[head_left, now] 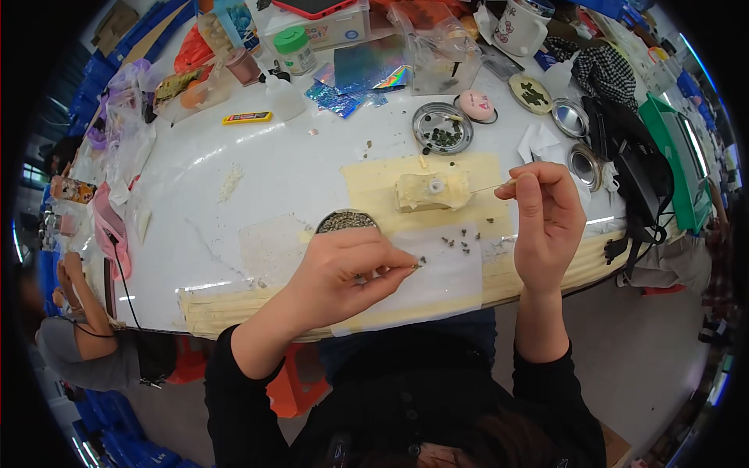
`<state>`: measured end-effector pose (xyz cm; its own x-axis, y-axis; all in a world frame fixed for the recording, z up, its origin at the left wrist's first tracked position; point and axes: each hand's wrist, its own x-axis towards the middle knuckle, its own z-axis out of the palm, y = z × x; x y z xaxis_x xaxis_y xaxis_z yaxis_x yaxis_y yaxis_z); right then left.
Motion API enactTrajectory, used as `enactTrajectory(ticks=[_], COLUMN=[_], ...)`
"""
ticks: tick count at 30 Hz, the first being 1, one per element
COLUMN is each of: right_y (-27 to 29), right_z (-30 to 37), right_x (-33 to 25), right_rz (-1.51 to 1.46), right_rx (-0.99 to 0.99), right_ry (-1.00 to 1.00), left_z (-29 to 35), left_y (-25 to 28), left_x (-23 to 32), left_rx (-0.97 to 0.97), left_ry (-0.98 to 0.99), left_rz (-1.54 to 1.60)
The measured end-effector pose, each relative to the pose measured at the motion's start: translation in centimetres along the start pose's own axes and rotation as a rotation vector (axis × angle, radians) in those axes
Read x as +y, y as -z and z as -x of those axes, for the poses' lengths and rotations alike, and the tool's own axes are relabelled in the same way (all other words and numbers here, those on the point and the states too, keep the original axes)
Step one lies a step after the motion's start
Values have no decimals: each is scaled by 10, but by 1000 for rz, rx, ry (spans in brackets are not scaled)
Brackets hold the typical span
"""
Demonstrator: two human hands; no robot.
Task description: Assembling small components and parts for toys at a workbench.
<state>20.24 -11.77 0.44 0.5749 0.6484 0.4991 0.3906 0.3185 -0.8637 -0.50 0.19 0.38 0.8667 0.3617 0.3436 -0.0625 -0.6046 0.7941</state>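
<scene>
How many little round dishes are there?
5: a dark-rimmed dish partly behind the left hand; a gray dish beyond the cream block; a yellowish dish farther right; an upper silvery dish beside it; a lower silvery dish below. Others may be hidden.

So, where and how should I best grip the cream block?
Pinch the cream block across near and far sides at its left end, probably from the left: it runs left to right, a white round piece sits on top, and the thin rod in the right hand points at its right end.

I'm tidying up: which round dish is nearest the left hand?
The dish of small grey pieces, partly hidden by the left hand; the others sit farther away.
</scene>
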Motion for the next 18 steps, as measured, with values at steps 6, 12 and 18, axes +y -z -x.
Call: enactTrajectory(ticks=[6,12,18], right_y=[55,101,138], right_z=[5,17,20], right_x=[6,13,28], right_rz=[43,144,205], right_rx=[223,388,452], right_ry=[-65,-75,-104], left_z=[24,18,-39], left_y=[-7,-12,-24], left_x=[-1,17,55], left_rx=[-122,-59,-132], left_ry=[-48,-43,-141], left_rz=[-334,-559,-366])
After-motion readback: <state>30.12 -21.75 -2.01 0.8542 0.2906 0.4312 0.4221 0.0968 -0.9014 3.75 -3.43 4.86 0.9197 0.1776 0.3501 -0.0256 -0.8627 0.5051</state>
